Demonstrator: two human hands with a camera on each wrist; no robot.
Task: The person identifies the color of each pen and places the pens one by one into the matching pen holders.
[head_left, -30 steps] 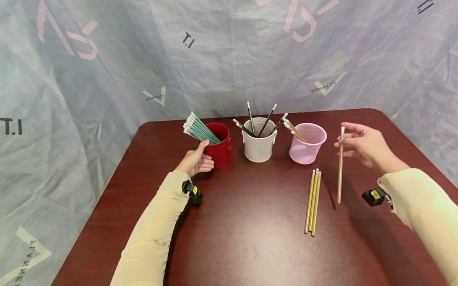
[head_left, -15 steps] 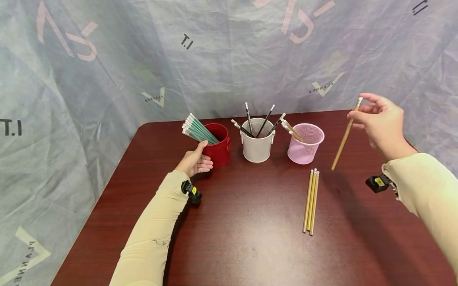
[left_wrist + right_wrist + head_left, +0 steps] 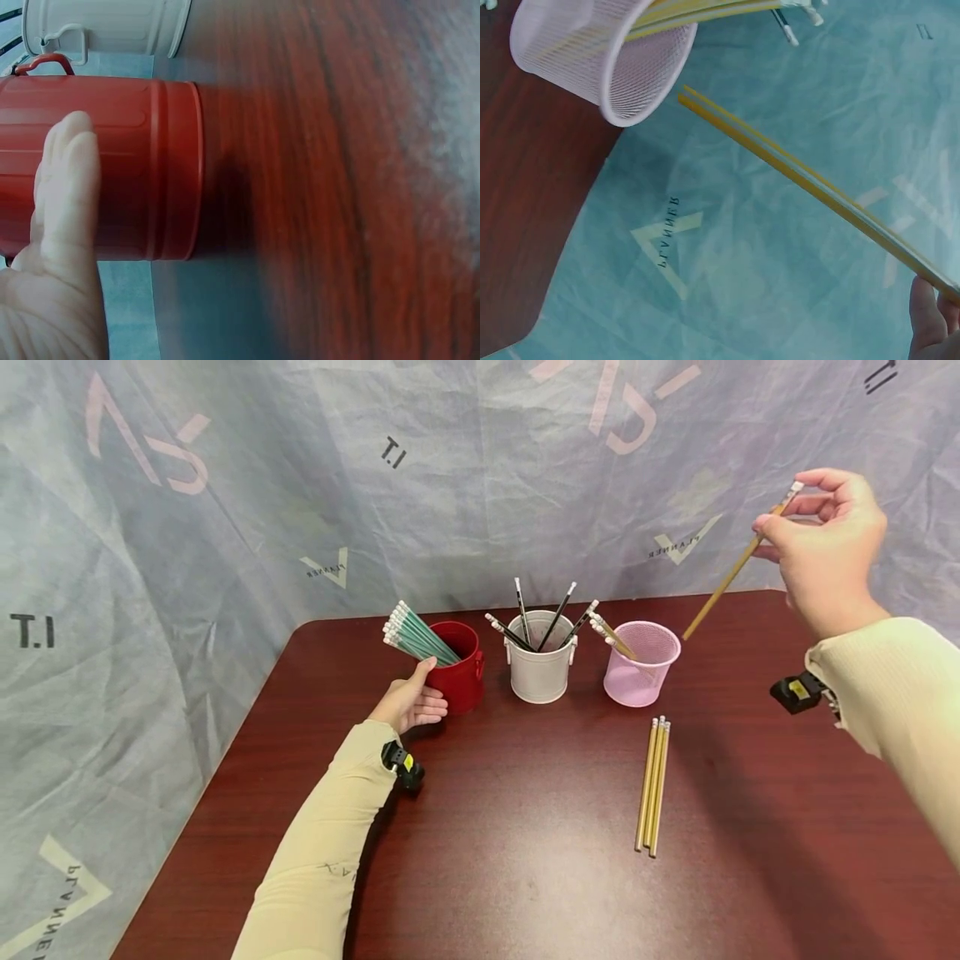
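My right hand (image 3: 832, 552) pinches a gold pencil (image 3: 731, 578) near its white eraser end, up in the air at the right. The pencil slants down to the left, its lower end close to the rim of the pink mesh cup (image 3: 637, 681). In the right wrist view the pencil (image 3: 802, 176) points toward the cup's mouth. My left hand (image 3: 408, 700) rests against the side of a red bucket (image 3: 461, 685), fingers straight along it and thumb near the rim. Several teal pencils (image 3: 416, 631) lean out of the bucket. A few gold pencils (image 3: 618, 639) lean in the cup.
A white bucket (image 3: 540, 681) with several black pencils (image 3: 557, 617) stands between the red bucket and the pink cup. Three gold pencils (image 3: 654, 785) lie side by side on the dark red table (image 3: 510, 860). A grey printed cloth (image 3: 450, 518) hangs behind.
My right hand has lifted the gold pencil up and to the right, and the pencil has tilted from nearly upright to a slant. The left hand stays at the red bucket.
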